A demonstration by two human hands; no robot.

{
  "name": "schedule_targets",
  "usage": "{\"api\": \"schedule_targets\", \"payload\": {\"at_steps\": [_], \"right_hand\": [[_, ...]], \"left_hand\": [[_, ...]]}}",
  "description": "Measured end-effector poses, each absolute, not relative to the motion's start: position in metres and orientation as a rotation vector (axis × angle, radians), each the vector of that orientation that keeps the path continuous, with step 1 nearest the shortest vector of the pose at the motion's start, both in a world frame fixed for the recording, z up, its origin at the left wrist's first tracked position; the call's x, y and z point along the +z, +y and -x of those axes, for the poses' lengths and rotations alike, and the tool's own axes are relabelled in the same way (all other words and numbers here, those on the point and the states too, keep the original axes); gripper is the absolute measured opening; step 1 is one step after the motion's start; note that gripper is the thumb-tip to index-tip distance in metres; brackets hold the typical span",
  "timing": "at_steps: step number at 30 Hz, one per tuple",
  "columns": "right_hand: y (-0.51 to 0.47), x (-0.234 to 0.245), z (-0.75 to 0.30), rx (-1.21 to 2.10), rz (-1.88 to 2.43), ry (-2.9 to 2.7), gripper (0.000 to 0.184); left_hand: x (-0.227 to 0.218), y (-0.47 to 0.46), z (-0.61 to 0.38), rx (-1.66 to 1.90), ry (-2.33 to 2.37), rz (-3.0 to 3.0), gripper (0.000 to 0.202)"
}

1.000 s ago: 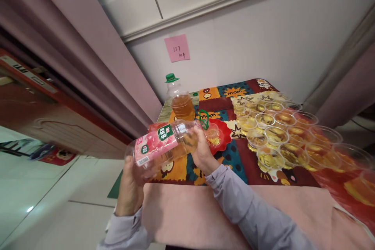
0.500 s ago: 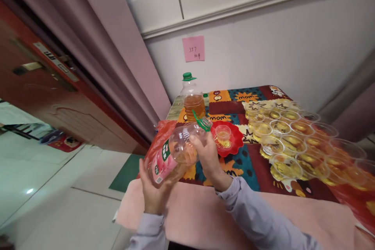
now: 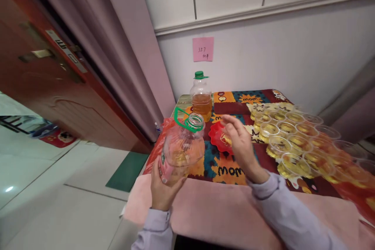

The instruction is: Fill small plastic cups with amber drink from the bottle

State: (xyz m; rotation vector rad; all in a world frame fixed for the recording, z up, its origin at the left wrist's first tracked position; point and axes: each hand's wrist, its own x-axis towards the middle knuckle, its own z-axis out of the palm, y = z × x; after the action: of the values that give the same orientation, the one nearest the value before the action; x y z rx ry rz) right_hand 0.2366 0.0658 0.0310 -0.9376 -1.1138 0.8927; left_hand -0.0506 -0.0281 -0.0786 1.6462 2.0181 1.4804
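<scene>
My left hand (image 3: 166,189) grips the lower part of a large clear plastic bottle (image 3: 184,144) with a pink label. The bottle has no cap, a green ring handle (image 3: 183,119) at its neck, and some pale liquid inside. It stands nearly upright, leaning slightly. My right hand (image 3: 241,146) is apart from the bottle, fingers stretched out, above the red scalloped plate (image 3: 215,136). It hides part of that plate, including where a clear cup stood. Behind stands a second bottle (image 3: 201,103), green-capped and partly filled with amber liquid.
Several clear cups of yellowish liquid (image 3: 288,129) stand close together on the right of the patterned mat (image 3: 225,172). A pink cloth (image 3: 216,207) covers the near edge. Red plastic (image 3: 156,152) lies at the left edge, beside a wooden door (image 3: 88,101). A pink note (image 3: 203,49) is on the wall.
The bottle has tipped from a rightward slant to nearly upright. My right hand has let go of its neck and moved right, over the red plate. The view has shifted slightly.
</scene>
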Motion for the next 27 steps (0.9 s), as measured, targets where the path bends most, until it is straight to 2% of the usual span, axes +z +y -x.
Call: {"api": "schedule_targets", "payload": {"at_steps": [4,7,9,11,16,21,27], "right_hand": [[0.091,0.028,-0.300,0.368,1.248,-1.533,0.043],[0.101,0.029,-0.319,0.175,1.484,-1.959,0.058],[0.107,0.033,-0.315,0.157,1.630,-2.200,0.073],[0.115,0.039,-0.305,0.150,1.738,-2.390,0.078],[0.135,0.051,-0.288,0.165,1.800,-2.572,0.073],[0.146,0.050,-0.291,0.159,1.822,-2.602,0.061],[0.154,0.047,-0.294,0.233,1.865,-2.581,0.060]], "left_hand": [[-0.078,-0.026,0.052,1.455,2.027,-1.675,0.116],[-0.076,-0.024,0.052,1.448,2.027,-1.673,0.119],[-0.075,-0.023,0.052,1.440,2.030,-1.677,0.119],[-0.074,-0.022,0.052,1.430,2.036,-1.698,0.120],[-0.072,-0.021,0.050,1.420,2.067,-1.704,0.120],[-0.070,-0.020,0.048,1.398,2.104,-1.663,0.122],[-0.073,-0.018,0.050,1.380,2.112,-1.614,0.125]]}}
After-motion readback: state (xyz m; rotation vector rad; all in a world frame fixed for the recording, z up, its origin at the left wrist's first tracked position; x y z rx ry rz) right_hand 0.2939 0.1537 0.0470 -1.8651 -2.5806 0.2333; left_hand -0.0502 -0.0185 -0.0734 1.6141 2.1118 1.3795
